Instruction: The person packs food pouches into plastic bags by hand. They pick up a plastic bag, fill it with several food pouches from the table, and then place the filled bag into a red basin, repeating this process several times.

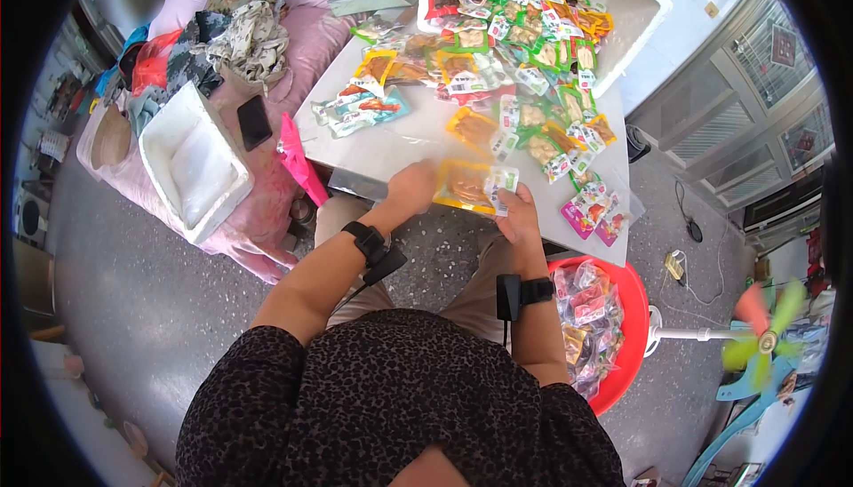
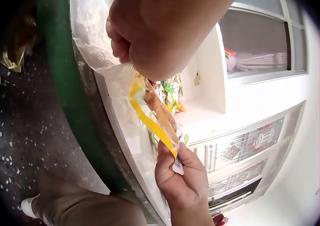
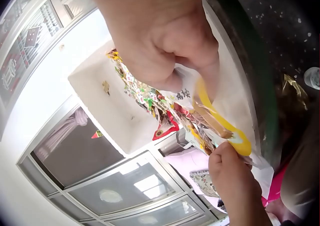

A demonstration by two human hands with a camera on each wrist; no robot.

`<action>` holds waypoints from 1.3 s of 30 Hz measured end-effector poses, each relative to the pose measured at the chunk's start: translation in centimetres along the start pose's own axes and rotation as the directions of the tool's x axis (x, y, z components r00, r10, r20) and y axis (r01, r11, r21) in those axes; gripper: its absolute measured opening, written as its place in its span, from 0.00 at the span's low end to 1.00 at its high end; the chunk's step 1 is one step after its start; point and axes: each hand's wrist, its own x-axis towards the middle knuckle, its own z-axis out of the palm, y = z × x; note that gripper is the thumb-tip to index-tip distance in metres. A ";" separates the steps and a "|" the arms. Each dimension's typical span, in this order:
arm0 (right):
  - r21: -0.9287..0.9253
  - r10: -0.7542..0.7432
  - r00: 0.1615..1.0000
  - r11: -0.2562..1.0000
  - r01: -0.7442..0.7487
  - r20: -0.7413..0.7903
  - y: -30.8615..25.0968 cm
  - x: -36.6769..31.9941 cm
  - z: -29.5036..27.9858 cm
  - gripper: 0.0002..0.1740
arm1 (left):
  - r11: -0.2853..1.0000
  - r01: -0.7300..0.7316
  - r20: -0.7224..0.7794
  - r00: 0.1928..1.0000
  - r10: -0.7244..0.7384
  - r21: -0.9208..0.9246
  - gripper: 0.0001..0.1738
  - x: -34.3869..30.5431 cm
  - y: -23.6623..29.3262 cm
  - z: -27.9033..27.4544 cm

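A snack packet (image 1: pixel 466 185) with a yellow border, a clear window on brown food and a white label is held up at the table's front edge. My right hand (image 1: pixel 518 214) pinches its label end between thumb and fingers. At the opposite end, my left hand (image 1: pixel 411 187) grips the packet with curled fingers; in the right wrist view these left fingers (image 3: pixel 224 158) are at its yellow edge. Seen from the left wrist, the packet (image 2: pixel 155 117) is nearly edge-on. Another yellow-edged packet (image 1: pixel 471 127) lies just beyond it.
A white foam box (image 1: pixel 626 20) heaped with packets stands at the table's back. Teal packets (image 1: pixel 364 112) lie left, purple ones (image 1: pixel 591 210) right. A red basin (image 1: pixel 633 327) of packets sits below right, near a spinning fan (image 1: pixel 766 342). Another foam box (image 1: pixel 197 167) is at left.
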 end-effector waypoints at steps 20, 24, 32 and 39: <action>-0.047 0.008 1.000 0.999 -0.010 -0.030 -0.9 0.1 -1.1 0.09 | 0.988 -0.152 0.041 0.988 0.151 0.018 0.10 -0.4 -1.1 0.3; -0.055 -0.019 1.000 0.998 0.018 -0.010 -2.0 -0.3 -1.0 0.09 | 0.991 -0.116 0.055 0.992 0.112 0.067 0.10 -0.2 -1.0 0.9; -0.110 0.081 0.997 0.991 -0.079 0.006 -1.4 0.8 -1.4 0.09 | 0.985 -0.158 0.107 0.981 0.164 -0.061 0.10 0.2 -1.4 0.8; -0.230 0.039 0.994 0.971 -0.061 -0.101 -1.0 1.4 -1.9 0.12 | 0.981 -0.188 0.032 0.981 0.190 -0.051 0.10 -0.3 -1.0 0.6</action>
